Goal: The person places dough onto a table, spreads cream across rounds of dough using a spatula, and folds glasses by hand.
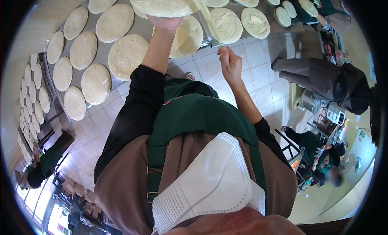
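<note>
On the left of the head view, my left hand (165, 23) is under a round, flat base (161, 3) coated with a pale cream layer, held above the counter. My right hand (229, 61) is closed round the greenish handle of a spatula (210, 26), whose pale, coated upper end reaches the right edge of the held base. Directly below the held base lies another base (188, 37) with a cream patch on it. Two more coated bases (226, 25) rest on the counter beyond the spatula.
Several coated bases (96, 83) cover the metal counter (56, 87) at left, with more on a farther table. Co-workers (323, 156) stand at lower right, left and upper right. A person in dark clothes (323, 79) is at right, beside a metal pot (310, 101).
</note>
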A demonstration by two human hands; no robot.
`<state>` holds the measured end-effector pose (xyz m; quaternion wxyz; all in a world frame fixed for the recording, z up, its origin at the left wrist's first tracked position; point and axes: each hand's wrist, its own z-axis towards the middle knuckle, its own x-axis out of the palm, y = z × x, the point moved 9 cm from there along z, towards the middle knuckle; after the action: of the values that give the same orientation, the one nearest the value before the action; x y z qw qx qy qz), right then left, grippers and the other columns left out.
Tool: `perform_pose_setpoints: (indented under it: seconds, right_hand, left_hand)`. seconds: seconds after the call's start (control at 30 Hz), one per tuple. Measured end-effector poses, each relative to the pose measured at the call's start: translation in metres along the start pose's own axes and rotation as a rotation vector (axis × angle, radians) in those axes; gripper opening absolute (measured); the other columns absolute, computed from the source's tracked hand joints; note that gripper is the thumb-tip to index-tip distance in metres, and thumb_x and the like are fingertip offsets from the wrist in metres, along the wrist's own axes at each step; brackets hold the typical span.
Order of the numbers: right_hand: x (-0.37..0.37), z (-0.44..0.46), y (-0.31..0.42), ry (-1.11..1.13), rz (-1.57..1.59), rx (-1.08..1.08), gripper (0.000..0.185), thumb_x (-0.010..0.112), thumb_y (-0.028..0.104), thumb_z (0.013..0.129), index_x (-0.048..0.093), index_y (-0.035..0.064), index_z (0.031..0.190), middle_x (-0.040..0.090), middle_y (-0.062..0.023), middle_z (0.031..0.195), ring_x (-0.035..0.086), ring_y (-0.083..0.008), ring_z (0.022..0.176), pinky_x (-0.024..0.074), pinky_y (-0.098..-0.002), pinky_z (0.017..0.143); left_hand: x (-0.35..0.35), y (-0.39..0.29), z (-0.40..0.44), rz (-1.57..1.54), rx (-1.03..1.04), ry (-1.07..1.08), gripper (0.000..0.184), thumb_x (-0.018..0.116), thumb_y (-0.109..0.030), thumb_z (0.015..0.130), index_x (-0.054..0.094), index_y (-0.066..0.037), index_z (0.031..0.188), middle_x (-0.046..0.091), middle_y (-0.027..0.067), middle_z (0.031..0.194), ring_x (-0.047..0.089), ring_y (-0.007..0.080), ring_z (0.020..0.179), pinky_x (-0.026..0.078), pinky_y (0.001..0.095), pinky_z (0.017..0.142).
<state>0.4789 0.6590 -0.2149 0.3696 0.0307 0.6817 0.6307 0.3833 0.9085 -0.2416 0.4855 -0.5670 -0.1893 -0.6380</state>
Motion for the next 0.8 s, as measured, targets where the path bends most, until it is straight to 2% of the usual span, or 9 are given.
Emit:
perform_pose_setpoints:
  seconds: [0.03, 0.07, 0.13, 0.27, 0.33, 0.43, 0.67, 0.73, 0.8]
  right_hand:
    - [-0.003, 0.004, -0.002, -0.006, 0.060, 0.017, 0.040, 0.045, 0.031, 0.100, 0.058, -0.0009, 0.080, 0.042, 0.0017, 0.058, 0.036, -0.0054, 0.053, 0.0296, -0.0231, 0.047]
    - [-0.004, 0.007, -0.004, -0.011, 0.119, 0.034, 0.041, 0.044, 0.031, 0.101, 0.058, -0.0012, 0.080, 0.042, 0.0032, 0.059, 0.034, -0.0041, 0.053, 0.0280, -0.0216, 0.046]
    - [-0.006, 0.009, -0.003, -0.031, 0.120, 0.016, 0.042, 0.043, 0.032, 0.101, 0.058, -0.0011, 0.081, 0.042, 0.0033, 0.059, 0.033, -0.0034, 0.052, 0.0271, -0.0212, 0.046]
    - [-0.014, 0.013, -0.009, -0.013, 0.253, 0.141, 0.044, 0.043, 0.036, 0.100, 0.058, 0.0000, 0.079, 0.040, 0.0038, 0.055, 0.033, -0.0026, 0.048, 0.0271, -0.0210, 0.043]
    - [-0.016, 0.017, -0.011, 0.006, 0.350, 0.232, 0.045, 0.043, 0.037, 0.100, 0.058, 0.0001, 0.079, 0.041, 0.0035, 0.053, 0.033, -0.0032, 0.048, 0.0284, -0.0221, 0.043]
    - [-0.015, 0.026, -0.006, 0.072, 0.458, 0.328, 0.044, 0.038, 0.040, 0.101, 0.053, 0.0030, 0.082, 0.034, 0.0073, 0.056, 0.024, 0.0003, 0.040, 0.0176, -0.0185, 0.035]
    - [-0.011, 0.056, 0.010, 0.064, 0.308, 0.332, 0.042, 0.035, 0.037, 0.102, 0.053, 0.0038, 0.084, 0.033, 0.0071, 0.055, 0.025, -0.0002, 0.039, 0.0190, -0.0189, 0.034]
    - [-0.009, 0.060, 0.010, 0.069, 0.181, 0.333, 0.046, 0.039, 0.035, 0.100, 0.058, 0.0007, 0.077, 0.044, 0.0019, 0.055, 0.040, -0.0051, 0.045, 0.0328, -0.0243, 0.041]
    - [-0.004, 0.064, 0.011, 0.071, 0.124, 0.279, 0.044, 0.041, 0.033, 0.100, 0.059, -0.0004, 0.077, 0.047, -0.0009, 0.055, 0.043, -0.0076, 0.046, 0.0352, -0.0266, 0.044]
  left_hand:
    - [-0.002, -0.011, 0.000, 0.621, 0.151, -0.001, 0.069, 0.034, -0.056, 0.092, 0.028, -0.011, 0.144, 0.041, 0.0157, 0.142, 0.036, 0.0359, 0.132, 0.029, 0.0551, 0.109]
    - [0.005, -0.014, 0.000, 0.622, 0.153, 0.002, 0.069, 0.034, -0.056, 0.092, 0.028, -0.011, 0.144, 0.041, 0.0157, 0.142, 0.036, 0.0359, 0.132, 0.029, 0.0551, 0.109]
    - [0.021, 0.004, -0.003, -0.676, -0.169, 0.027, 0.064, 0.042, -0.056, 0.088, 0.045, -0.013, 0.135, 0.046, 0.0099, 0.139, 0.040, 0.0347, 0.129, 0.028, 0.0567, 0.108]
    - [0.016, -0.002, -0.013, -0.658, -0.169, 0.022, 0.062, 0.040, -0.054, 0.089, 0.043, -0.014, 0.137, 0.044, 0.0101, 0.140, 0.040, 0.0342, 0.129, 0.027, 0.0574, 0.108]
    - [-0.002, -0.004, -0.019, -0.356, -0.100, -0.157, 0.058, 0.042, -0.050, 0.091, 0.041, -0.014, 0.138, 0.047, 0.0090, 0.138, 0.044, 0.0329, 0.125, 0.039, 0.0516, 0.103]
    - [-0.019, -0.016, -0.024, 0.121, 0.054, -0.251, 0.064, 0.041, -0.053, 0.090, 0.037, -0.012, 0.140, 0.045, 0.0110, 0.139, 0.046, 0.0320, 0.124, 0.040, 0.0501, 0.102]
    - [-0.034, 0.000, -0.031, 0.339, -0.020, -0.174, 0.064, 0.040, -0.051, 0.091, 0.037, -0.011, 0.140, 0.045, 0.0118, 0.139, 0.047, 0.0322, 0.124, 0.040, 0.0501, 0.102]
    - [-0.039, 0.003, -0.034, 0.413, -0.047, -0.150, 0.063, 0.039, -0.051, 0.091, 0.036, -0.011, 0.140, 0.044, 0.0120, 0.139, 0.047, 0.0322, 0.123, 0.040, 0.0501, 0.102]
    - [-0.042, 0.007, -0.036, 0.486, -0.075, -0.125, 0.063, 0.039, -0.050, 0.091, 0.036, -0.010, 0.140, 0.044, 0.0123, 0.139, 0.047, 0.0323, 0.123, 0.041, 0.0501, 0.102]
